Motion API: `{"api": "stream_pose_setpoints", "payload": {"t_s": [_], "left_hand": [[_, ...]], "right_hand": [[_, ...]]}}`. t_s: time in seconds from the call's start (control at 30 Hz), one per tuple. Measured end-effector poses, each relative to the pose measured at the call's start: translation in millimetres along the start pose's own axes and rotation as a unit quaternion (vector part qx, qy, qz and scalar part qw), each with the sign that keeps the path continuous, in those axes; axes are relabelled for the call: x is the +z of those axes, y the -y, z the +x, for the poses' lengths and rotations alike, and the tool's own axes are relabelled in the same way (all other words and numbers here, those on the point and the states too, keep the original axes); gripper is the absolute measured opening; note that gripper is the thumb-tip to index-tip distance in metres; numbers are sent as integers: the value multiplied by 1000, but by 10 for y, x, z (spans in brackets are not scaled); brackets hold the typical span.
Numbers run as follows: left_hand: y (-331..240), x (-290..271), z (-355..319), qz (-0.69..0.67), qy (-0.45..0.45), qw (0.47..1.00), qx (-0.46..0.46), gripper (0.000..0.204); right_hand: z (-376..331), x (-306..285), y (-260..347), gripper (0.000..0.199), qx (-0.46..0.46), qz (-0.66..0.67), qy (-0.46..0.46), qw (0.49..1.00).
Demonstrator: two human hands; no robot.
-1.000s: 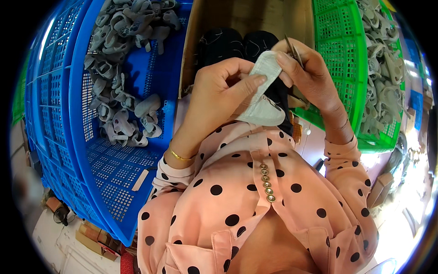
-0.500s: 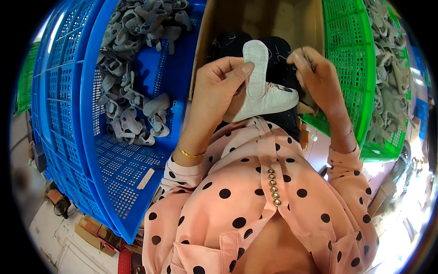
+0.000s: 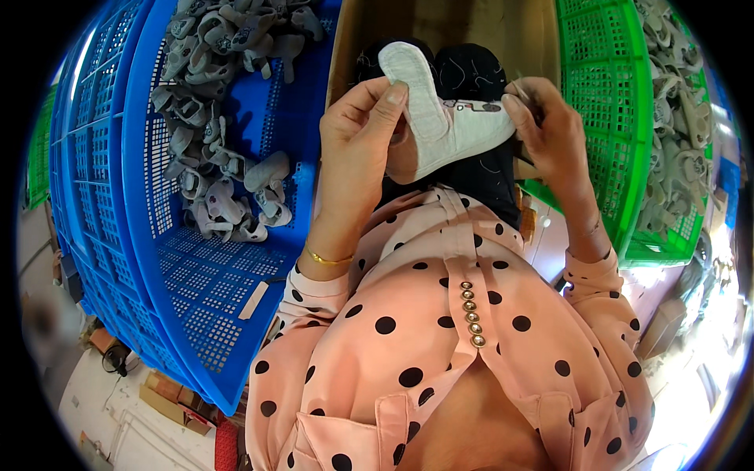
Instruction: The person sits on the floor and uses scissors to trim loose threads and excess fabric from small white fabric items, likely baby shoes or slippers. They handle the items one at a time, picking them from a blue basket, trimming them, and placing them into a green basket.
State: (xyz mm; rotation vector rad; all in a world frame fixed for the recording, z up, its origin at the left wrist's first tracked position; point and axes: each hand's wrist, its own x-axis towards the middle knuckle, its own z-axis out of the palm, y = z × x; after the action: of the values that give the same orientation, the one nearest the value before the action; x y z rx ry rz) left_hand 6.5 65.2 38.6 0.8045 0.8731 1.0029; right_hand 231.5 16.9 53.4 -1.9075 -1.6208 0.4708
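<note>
A small pale fabric baby shoe with a dark printed design along its top edge is raised above my lap. My left hand pinches its upright tab between thumb and fingers. At the toe end, my right hand is closed, its thumb pressed against the toe tip. Something thin and greyish shows blurred among the right hand's fingers; its kind cannot be made out. Part of the shoe's heel side is hidden behind my left fingers.
A blue plastic crate at the left holds many grey baby shoes and a pale strip. At the right stands a green crate beside more grey shoes. A cardboard box lies ahead, beyond my dark-clad knees.
The shoe has shifted up and left, its tab leaning further left. My right hand, formerly apart from it with a thin dark tool showing, now meets the toe.
</note>
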Motion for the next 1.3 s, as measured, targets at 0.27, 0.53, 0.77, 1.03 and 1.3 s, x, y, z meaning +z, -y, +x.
{"api": "stream_pose_setpoints", "payload": {"t_s": [0.27, 0.53, 0.77, 1.03, 1.3], "left_hand": [[125, 37, -95, -3, -1, 1000, 6, 16], [191, 17, -196, -25, -11, 999, 26, 15], [133, 81, -382, 82, -32, 989, 116, 16], [327, -142, -551, 278, 353, 884, 127, 31], [340, -156, -856, 245, 158, 941, -170, 46]], "right_hand": [[-115, 5, 450, 42, -124, 21, 97, 987], [38, 73, 243, 22, -172, -2, 143, 975], [77, 6, -183, 21, 65, 197, 80, 975], [-219, 209, -420, 21, 218, 318, 217, 897], [-433, 191, -405, 32, 153, 252, 205, 933]]}}
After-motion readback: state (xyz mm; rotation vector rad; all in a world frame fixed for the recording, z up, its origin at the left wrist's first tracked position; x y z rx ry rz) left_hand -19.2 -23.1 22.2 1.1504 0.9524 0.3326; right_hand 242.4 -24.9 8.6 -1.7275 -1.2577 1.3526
